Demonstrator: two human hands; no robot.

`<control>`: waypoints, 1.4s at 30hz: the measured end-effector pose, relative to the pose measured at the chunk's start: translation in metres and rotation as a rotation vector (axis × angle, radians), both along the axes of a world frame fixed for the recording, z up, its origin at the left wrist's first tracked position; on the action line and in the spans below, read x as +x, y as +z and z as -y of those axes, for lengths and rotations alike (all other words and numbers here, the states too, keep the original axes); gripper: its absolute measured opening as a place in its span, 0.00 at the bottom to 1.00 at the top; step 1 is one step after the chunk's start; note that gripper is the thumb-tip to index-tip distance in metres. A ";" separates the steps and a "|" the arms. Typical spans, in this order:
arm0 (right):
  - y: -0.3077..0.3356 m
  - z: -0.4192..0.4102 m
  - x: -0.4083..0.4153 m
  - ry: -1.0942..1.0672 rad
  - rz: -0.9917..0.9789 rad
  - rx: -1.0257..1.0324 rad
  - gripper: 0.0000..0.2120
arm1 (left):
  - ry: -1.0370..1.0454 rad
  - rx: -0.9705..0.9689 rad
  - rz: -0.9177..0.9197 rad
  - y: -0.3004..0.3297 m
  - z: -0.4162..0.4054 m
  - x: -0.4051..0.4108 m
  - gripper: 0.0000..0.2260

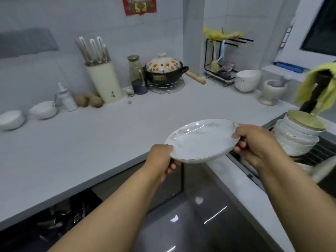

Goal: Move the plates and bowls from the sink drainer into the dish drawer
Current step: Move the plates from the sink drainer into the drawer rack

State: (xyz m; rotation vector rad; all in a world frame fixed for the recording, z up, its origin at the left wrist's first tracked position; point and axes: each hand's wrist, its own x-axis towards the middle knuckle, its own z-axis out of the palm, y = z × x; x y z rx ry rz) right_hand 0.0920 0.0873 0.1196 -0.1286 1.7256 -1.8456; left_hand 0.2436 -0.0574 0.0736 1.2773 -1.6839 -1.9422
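We see both hands on one shallow round white ceramic plate with a thin gold rim (201, 140), held in the air over the corner of the pale grey countertop (91, 142), between the sink side and the lower cabinets. The left hand (161, 160) pinches the near-left rim, thumb on top and fingers curled under; the right hand (254, 142) grips the far-right rim the same way, so both are closed on the plate. The remaining stack of white bowls and plates (298, 137) leans in the dark wire sink drainer (320, 151) at the right, just beside the right hand. Risks as we judge them: the plate may be wet, and a rim-only pinch could let it slide out when one hand lets go; swinging it down could knock the rim on the counter edge; the right elbow could bump the leaning stack. The dark open space under the counter (63, 215) looks like the dish drawer, but it is too blurred to tell. Orientation: the plate faces up, tilted slightly with its near-left edge lower; being round it has no true long axis, though the line between the two grips runs from lower left to upper right.
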 end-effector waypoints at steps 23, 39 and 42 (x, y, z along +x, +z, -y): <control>-0.094 0.195 0.466 1.084 0.352 0.163 0.12 | 0.923 0.129 0.036 -0.060 0.028 0.531 0.14; -0.160 0.302 0.649 1.237 0.207 0.311 0.03 | 1.349 -0.057 0.505 -0.114 0.044 0.716 0.09; -0.179 0.331 0.676 1.229 0.221 0.364 0.04 | 1.273 -0.106 0.697 -0.125 0.059 0.746 0.22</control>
